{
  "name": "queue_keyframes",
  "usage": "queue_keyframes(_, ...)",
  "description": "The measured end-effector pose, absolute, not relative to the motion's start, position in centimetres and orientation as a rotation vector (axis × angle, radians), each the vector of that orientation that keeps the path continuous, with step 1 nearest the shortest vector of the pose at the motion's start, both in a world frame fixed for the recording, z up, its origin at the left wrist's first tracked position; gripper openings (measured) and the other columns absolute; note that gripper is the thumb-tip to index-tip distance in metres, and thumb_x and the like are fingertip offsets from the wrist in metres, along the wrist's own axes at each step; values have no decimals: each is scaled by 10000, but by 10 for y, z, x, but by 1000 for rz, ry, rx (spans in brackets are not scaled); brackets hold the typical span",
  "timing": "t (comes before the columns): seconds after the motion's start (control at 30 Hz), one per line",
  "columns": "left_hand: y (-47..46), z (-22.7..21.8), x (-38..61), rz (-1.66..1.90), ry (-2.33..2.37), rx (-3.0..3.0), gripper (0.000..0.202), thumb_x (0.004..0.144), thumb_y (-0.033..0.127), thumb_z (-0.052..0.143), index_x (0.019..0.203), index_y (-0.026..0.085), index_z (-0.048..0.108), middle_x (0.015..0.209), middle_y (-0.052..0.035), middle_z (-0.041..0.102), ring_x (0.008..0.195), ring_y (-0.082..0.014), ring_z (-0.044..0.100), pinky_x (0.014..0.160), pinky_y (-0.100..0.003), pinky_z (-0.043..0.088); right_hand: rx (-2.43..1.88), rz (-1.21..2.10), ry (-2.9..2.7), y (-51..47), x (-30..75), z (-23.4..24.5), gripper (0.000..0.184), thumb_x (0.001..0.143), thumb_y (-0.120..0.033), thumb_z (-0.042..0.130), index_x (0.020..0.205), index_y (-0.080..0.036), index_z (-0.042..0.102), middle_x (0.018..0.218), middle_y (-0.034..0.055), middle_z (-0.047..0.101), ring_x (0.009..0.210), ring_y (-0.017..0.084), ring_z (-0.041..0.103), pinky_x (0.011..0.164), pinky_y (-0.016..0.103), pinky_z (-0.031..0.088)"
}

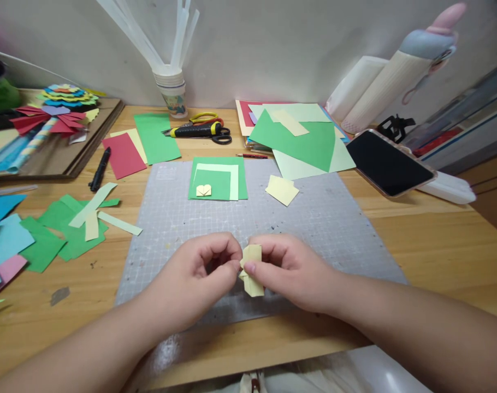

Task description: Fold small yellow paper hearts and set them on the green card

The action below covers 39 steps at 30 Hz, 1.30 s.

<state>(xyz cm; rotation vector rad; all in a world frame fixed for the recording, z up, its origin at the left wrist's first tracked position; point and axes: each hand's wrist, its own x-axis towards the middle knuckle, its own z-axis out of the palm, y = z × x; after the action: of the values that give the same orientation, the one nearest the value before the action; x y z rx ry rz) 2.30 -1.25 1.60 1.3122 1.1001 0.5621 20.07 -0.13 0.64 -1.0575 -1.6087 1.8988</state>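
Above the front part of the cutting mat (162, 234), a folded piece of pale yellow paper (254, 286) is held upright. My right hand (295, 270) grips it, thumb on the near face and fingers behind. The thumb and forefinger of my left hand (211, 267) are pinched together at its left edge, where small folded flaps stick out. Farther back on the mat, a small folded yellow paper heart (203, 190) lies on stacked green paper squares (218, 179). Loose pale yellow paper pieces (283, 190) rest to the right of that stack.
Green paper scraps (74, 229) and a black pen (100, 170) lie left of the mat. Behind it are a utility knife (197, 130), scissors (222, 138) and a paper cup of straws (175, 98). Paper sheets (301, 139) and a propped phone (390, 161) occupy the back right.
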Motion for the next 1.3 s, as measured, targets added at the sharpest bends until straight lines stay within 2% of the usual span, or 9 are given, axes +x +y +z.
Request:
queue_keyframes(0.5,-13,15,23,543,1178,1509,143,782,229,488,646,186,486,592,54,419,579,-109,385,523,-226,308,-1044,1800,-1745,-2,200,7,182,820,-192,510,648,-178,449,608,-42,450,581,94,407,535,230,331)
queue_keyframes(0.67,-15,13,23,538,1230,1706,140,776,181,480,637,185,496,578,54,455,561,-105,420,516,-219,324,-1052,1643,-1854,-4,200,6,224,844,-189,472,624,-183,431,589,-48,427,563,89,394,521,225,325)
queue_keyframes(0.83,-22,11,26,572,1311,1962,186,747,138,485,597,194,392,564,59,411,532,-101,386,493,-233,282,-1092,1446,-1995,-11,201,2,229,829,-163,478,612,-187,409,582,-57,392,551,85,361,511,226,300)
queue_keyframes(0.9,-23,12,27,596,1299,1983,184,763,139,486,611,195,398,585,55,428,546,-105,398,506,-239,290,-1091,1422,-1994,-12,201,2,233,826,-162,482,606,-186,409,577,-58,394,549,84,362,512,226,299)
queue_keyframes(1.1,-17,18,26,693,1236,1497,118,819,229,528,716,184,565,666,31,525,628,-117,465,572,-233,369,-1090,1683,-1640,-4,199,7,189,840,-189,491,653,-178,471,609,-46,477,570,82,420,526,207,344)
queue_keyframes(1.3,-12,15,21,730,1086,1037,100,780,263,654,740,171,662,639,43,573,593,-76,470,574,-187,378,-1048,1745,-1552,-2,201,7,184,853,-195,508,670,-172,501,626,-46,500,577,76,433,538,196,360)
